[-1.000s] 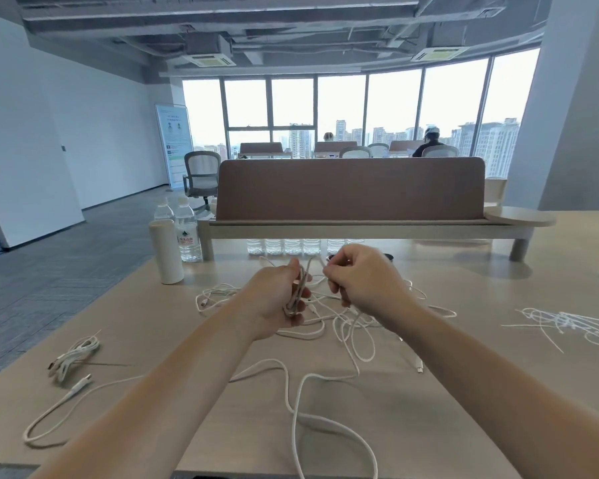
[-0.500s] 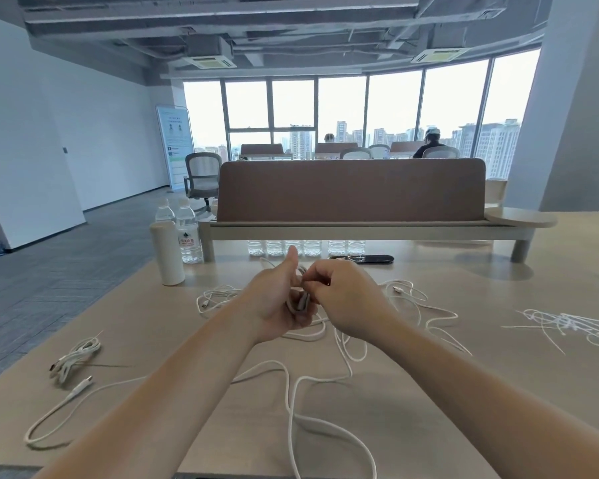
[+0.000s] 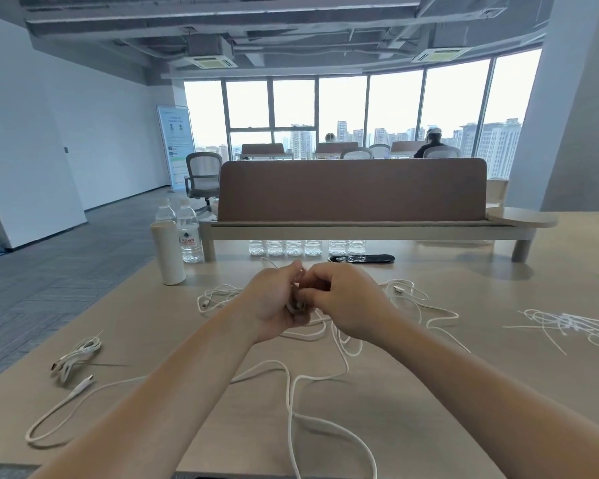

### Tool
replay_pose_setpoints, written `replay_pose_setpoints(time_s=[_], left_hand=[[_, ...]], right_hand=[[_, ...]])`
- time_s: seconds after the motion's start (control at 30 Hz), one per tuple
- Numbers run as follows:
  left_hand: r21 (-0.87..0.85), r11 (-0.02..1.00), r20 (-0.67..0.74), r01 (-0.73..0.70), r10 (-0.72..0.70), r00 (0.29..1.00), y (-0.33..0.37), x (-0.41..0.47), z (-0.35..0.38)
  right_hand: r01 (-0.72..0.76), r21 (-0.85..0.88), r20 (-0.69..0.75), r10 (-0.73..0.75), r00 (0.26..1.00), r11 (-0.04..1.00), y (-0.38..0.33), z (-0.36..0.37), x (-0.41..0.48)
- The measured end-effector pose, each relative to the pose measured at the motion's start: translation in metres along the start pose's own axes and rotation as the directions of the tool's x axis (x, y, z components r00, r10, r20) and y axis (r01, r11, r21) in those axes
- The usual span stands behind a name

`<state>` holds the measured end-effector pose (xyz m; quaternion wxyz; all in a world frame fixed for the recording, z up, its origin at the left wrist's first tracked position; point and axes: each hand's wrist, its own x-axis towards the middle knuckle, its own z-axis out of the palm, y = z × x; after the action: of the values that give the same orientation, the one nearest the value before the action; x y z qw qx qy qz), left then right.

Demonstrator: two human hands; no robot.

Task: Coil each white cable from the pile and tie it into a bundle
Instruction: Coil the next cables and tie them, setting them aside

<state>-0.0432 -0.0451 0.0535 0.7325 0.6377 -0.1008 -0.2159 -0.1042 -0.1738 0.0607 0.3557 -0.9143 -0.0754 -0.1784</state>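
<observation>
a tied white bundle lies at the left of the smooth wooden worktop. the left hand is curled tight round a small coiled cable. the right hand meets it, fingers bent, pinching the coil. thin loose white cables lie in loops under and beside both hands.

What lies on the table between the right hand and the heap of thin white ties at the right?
In the head view, loose white cable loops lie beside the right hand; from there to the ties the table is bare.
</observation>
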Motion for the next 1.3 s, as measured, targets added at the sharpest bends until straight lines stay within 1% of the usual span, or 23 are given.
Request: replay_pose_setpoints(time_s=[0.07,0.13,0.2,0.27,0.33,0.37,0.47,0.57,0.63,0.7,0.83,0.97,1.03,1.13,1.2,1.3], left_hand=[[-0.020,1.000,-0.027,-0.020,0.019,0.999,0.004,0.001,-0.005],[-0.039,0.999,-0.048,-0.022,0.020,0.999,0.009,0.002,-0.014],[-0.070,0.997,-0.051,-0.019,0.015,0.999,0.012,0.002,-0.020],[-0.105,0.994,-0.053,-0.023,0.017,0.998,0.012,0.003,-0.021],[-0.147,0.989,-0.045,-0.033,0.027,0.999,0.011,0.003,-0.019],[-0.165,0.986,-0.039,-0.037,0.031,0.999,0.010,0.004,-0.017],[-0.170,0.985,-0.034,-0.041,0.035,0.999,0.008,0.002,-0.011],[-0.203,0.978,-0.063,-0.044,0.032,0.997,0.009,0.001,-0.007],[-0.244,0.969,-0.084,-0.045,0.025,0.996,0.012,0.001,-0.007],[-0.248,0.968,-0.094,-0.043,0.020,0.995,0.014,0.001,-0.010],[-0.227,0.973,-0.085,-0.052,0.033,0.996,0.018,-0.002,-0.016],[-0.177,0.982,-0.067,-0.066,0.055,0.996,0.019,-0.004,-0.023],[-0.119,0.990,-0.050,-0.081,0.076,0.996,0.019,-0.006,-0.023],[-0.004,0.995,-0.039,-0.102,0.102,0.994,0.014,-0.007,-0.019],[0.043,0.993,-0.042,-0.107,0.109,0.993,0.011,-0.006,-0.015],[0.069,0.994,-0.045,-0.080,0.083,0.995,0.008,-0.005,-0.012]], right_hand=[[-0.013,-0.003,0.037,0.013,0.999,1.000,0.001,-0.004,-0.001],[-0.032,-0.008,0.125,0.032,0.992,0.999,0.004,-0.011,-0.004],[-0.032,-0.019,0.194,0.035,0.980,0.999,0.008,-0.017,-0.006],[-0.032,-0.012,0.231,0.034,0.972,0.999,0.011,-0.019,-0.007],[-0.049,0.029,0.241,0.040,0.970,0.998,0.012,-0.017,-0.006],[-0.052,0.036,0.222,0.043,0.974,0.998,0.012,-0.014,-0.005],[-0.046,-0.016,0.142,0.047,0.989,0.999,0.011,-0.006,-0.004],[-0.052,-0.091,0.143,0.064,0.988,0.994,0.010,0.002,-0.004],[-0.073,-0.097,0.146,0.087,0.986,0.993,0.011,0.004,-0.004],[-0.084,-0.070,0.179,0.096,0.979,0.994,0.013,0.003,-0.005],[-0.087,-0.043,0.331,0.096,0.939,0.995,0.018,-0.007,-0.008],[-0.141,-0.019,0.382,0.138,0.914,0.990,0.026,-0.020,-0.007],[-0.160,-0.024,0.357,0.158,0.920,0.987,0.028,-0.024,-0.008],[-0.175,-0.009,0.208,0.173,0.963,0.984,0.027,-0.023,-0.005],[-0.175,-0.049,0.131,0.180,0.975,0.983,0.023,-0.021,-0.001],[-0.167,-0.124,0.068,0.176,0.982,0.978,0.020,-0.017,0.005]])
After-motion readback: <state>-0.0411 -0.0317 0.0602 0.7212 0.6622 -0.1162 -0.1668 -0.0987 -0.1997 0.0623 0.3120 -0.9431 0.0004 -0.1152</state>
